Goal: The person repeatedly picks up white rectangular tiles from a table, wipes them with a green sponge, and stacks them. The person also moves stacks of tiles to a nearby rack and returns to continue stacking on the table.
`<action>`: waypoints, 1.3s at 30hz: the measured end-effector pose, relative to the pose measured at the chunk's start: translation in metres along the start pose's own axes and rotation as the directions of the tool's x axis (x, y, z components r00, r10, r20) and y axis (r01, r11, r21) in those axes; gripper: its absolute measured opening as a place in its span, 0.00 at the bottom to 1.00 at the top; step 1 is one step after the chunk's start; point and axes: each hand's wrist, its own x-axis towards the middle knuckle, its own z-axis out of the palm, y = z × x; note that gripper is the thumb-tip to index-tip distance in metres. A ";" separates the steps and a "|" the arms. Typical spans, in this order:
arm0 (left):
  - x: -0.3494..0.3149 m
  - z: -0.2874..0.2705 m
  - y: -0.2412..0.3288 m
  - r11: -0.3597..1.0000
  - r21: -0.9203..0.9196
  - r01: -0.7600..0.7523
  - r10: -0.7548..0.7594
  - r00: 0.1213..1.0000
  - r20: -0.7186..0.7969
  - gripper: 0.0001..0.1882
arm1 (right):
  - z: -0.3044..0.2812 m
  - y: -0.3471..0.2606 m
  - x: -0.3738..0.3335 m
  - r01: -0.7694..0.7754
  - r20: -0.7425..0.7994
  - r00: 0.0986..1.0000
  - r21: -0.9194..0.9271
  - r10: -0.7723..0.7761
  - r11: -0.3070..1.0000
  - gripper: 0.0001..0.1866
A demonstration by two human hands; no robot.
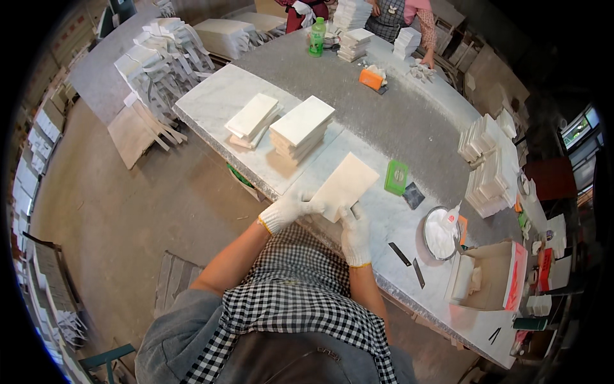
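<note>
A white rectangular stone tile (345,184) is held between my two gloved hands, tilted over the near edge of the table. My left hand (292,210), in a white knitted glove, grips its left near edge. At the near right corner, my right hand (354,234) has its thumb on the tile's face. Just beyond stand a taller stack of white tiles (302,125) and a shorter stack (254,118) to its left. A green box (396,177) and a small dark pad (413,196) lie to the right of the held tile.
On the right are a bowl of white paste (440,235) with a bottle (451,215), two dark flat blades (400,254), an open cardboard box (489,278) and upright tile stacks (489,179). A green bottle (316,38) and an orange block (371,79) stand farther off. Co-workers (390,19) stand across the table (281,70).
</note>
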 end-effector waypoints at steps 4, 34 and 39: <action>0.004 0.010 0.004 0.834 0.390 -0.392 0.458 0.884 -0.092 0.30 | 0.007 -0.006 -0.002 0.024 -0.067 0.997 -0.049 -0.028 0.998 0.17; 0.010 0.019 -0.001 0.618 -0.773 -0.146 0.229 0.973 0.000 0.35 | 0.040 -0.036 -0.013 0.056 -0.109 0.984 -0.551 -0.139 0.833 0.40; 0.005 0.020 0.000 0.600 -0.789 -0.131 0.229 0.973 0.013 0.37 | 0.029 -0.022 -0.004 0.069 -0.050 0.992 -0.580 -0.120 0.811 0.35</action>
